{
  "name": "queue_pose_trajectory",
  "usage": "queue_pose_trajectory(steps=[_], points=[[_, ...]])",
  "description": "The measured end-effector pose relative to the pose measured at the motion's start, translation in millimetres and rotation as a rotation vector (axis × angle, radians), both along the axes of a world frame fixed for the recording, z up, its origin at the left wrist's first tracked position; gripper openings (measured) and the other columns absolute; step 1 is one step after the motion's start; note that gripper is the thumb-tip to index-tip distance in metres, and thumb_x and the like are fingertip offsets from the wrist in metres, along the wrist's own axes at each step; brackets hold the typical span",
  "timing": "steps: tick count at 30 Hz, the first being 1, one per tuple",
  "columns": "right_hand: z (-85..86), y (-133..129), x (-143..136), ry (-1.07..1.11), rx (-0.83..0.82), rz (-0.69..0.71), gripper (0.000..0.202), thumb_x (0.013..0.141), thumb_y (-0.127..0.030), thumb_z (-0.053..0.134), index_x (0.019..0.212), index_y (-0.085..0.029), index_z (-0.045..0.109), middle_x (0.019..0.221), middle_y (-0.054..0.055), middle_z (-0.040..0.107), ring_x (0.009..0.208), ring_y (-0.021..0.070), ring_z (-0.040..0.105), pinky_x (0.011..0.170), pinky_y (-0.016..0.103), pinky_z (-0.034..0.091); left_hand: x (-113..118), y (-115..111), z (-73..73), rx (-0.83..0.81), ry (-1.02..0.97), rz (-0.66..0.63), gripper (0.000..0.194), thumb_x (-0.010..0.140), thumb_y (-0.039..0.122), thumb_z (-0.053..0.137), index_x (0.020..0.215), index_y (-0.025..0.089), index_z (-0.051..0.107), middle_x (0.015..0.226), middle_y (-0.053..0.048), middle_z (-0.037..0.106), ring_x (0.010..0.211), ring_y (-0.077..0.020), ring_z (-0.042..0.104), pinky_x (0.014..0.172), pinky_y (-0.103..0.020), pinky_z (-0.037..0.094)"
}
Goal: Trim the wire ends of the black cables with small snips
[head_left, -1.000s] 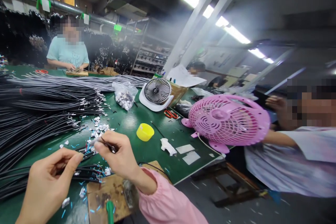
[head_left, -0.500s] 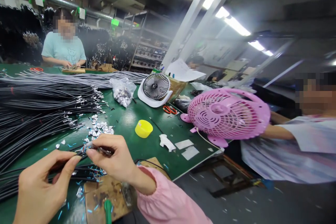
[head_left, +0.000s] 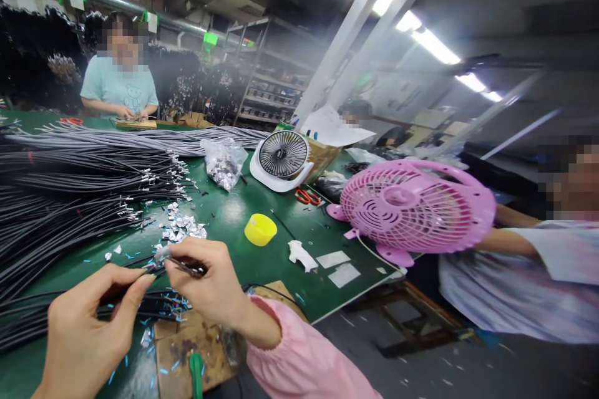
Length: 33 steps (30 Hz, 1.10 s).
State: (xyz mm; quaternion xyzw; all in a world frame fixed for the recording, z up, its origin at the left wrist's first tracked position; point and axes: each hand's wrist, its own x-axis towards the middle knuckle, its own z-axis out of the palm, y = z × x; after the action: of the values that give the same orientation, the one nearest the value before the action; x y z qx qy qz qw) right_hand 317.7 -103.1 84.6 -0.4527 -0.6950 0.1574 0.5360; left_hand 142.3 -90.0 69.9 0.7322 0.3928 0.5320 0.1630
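Thumb and forefinger of my left hand (head_left: 91, 327) are pinched on the end of a black cable, whose thin wires show at the fingertips. Close beside it, my right hand (head_left: 210, 277) is closed at the same cable end, with a small dark metal tool (head_left: 194, 269) lying in its grip; its exact kind is partly hidden by the fingers. Grey wrapping covers one right fingertip. More black cables (head_left: 140, 307) with stripped coloured wires lie beneath my hands. Scraps of silver foil (head_left: 185, 227) are heaped just beyond them.
Bundled black cables (head_left: 84, 187) fill the left side of the green table (head_left: 234, 212). A yellow ring (head_left: 261, 230), a small white fan (head_left: 283, 159), orange scissors (head_left: 307, 197) and a pink fan (head_left: 412, 206) stand rightward. A wooden block (head_left: 180, 349) is nearest. Co-workers sit across and at right.
The whole view has shifted slightly, so things appear a little farther right. Both my hands stay together at the cable end, with my left fingertips a bit closer to the right ones.
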Motion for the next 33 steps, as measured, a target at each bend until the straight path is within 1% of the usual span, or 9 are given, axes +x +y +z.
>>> queue_pose_trajectory(steps=[5,8,11,16,19,22,25,30,33], points=[[-6.3,1,3,-0.105,0.028,0.013,0.021,0.088,-0.017,0.068,0.067,-0.019,0.066,0.059,-0.003,0.060,0.054,0.0108,0.052,0.053,0.022,0.043,3,1,1.2,-0.033,-0.046,-0.008,0.027,0.087,0.047,0.069,0.069,0.028,0.073,0.057,0.008,0.069,0.042,-0.0093,0.057,0.039,-0.018,0.040],[-11.1,2,7,-0.193,0.032,0.032,0.022,0.091,-0.022,0.069,0.068,-0.020,0.069,0.060,-0.002,0.062,0.055,0.0117,0.053,0.053,0.023,0.044,2,2,2.0,-0.108,-0.093,-0.047,0.032,0.086,0.050,0.070,0.065,0.026,0.070,0.046,0.009,0.058,0.034,-0.0085,0.046,0.032,-0.019,0.031],[-14.7,2,9,-0.192,0.019,0.046,0.020,0.091,-0.024,0.069,0.072,-0.019,0.073,0.063,-0.001,0.064,0.056,0.0117,0.053,0.053,0.023,0.044,0,3,2.4,-0.168,-0.109,-0.069,0.034,0.086,0.049,0.069,0.061,0.025,0.066,0.040,0.010,0.047,0.031,-0.0079,0.038,0.030,-0.019,0.026],[-13.1,2,3,-0.041,-0.035,-0.056,0.025,0.088,-0.029,0.073,0.066,-0.017,0.070,0.057,-0.002,0.057,0.051,0.0103,0.044,0.046,0.023,0.037,0,2,1.6,-0.143,-0.101,-0.067,0.029,0.085,0.047,0.070,0.064,0.027,0.069,0.042,0.009,0.048,0.032,-0.0083,0.040,0.030,-0.019,0.027],[-9.5,3,1,0.016,-0.049,-0.033,0.028,0.084,-0.027,0.075,0.060,-0.017,0.064,0.054,-0.004,0.052,0.050,0.0091,0.042,0.045,0.021,0.035,3,1,0.0,-0.106,-0.089,-0.043,0.028,0.084,0.046,0.071,0.065,0.027,0.070,0.046,0.009,0.054,0.034,-0.0083,0.043,0.032,-0.019,0.029],[-7.7,3,2,0.040,-0.032,-0.015,0.024,0.081,-0.021,0.072,0.059,-0.018,0.061,0.054,-0.005,0.050,0.049,0.0084,0.042,0.045,0.021,0.033,4,1,-1.2,-0.117,-0.087,-0.033,0.028,0.083,0.047,0.071,0.064,0.026,0.070,0.046,0.009,0.054,0.033,-0.0081,0.043,0.031,-0.019,0.028],[-8.0,2,2,0.033,0.000,-0.008,0.020,0.080,-0.016,0.068,0.061,-0.018,0.061,0.055,-0.004,0.053,0.051,0.0091,0.047,0.048,0.021,0.037,4,2,2.8,-0.200,-0.090,-0.052,0.030,0.083,0.048,0.068,0.063,0.026,0.068,0.040,0.009,0.049,0.030,-0.0080,0.041,0.029,-0.018,0.028],[-6.8,2,1,-0.081,-0.017,-0.002,0.019,0.076,-0.013,0.071,0.059,-0.018,0.065,0.056,-0.003,0.059,0.050,0.0099,0.049,0.050,0.022,0.041,4,3,14.6,-0.405,-0.013,-0.154,0.044,0.086,0.053,0.059,0.053,0.024,0.060,0.035,0.007,0.052,0.026,-0.0094,0.047,0.030,-0.017,0.035],[-3.9,3,0,-0.110,-0.034,0.008,0.019,0.076,-0.013,0.073,0.059,-0.018,0.067,0.056,-0.003,0.060,0.050,0.0098,0.049,0.049,0.022,0.041,3,4,11.5,-0.469,-0.038,-0.141,0.052,0.087,0.060,0.056,0.049,0.025,0.052,0.033,0.007,0.049,0.024,-0.0090,0.045,0.029,-0.017,0.035]])
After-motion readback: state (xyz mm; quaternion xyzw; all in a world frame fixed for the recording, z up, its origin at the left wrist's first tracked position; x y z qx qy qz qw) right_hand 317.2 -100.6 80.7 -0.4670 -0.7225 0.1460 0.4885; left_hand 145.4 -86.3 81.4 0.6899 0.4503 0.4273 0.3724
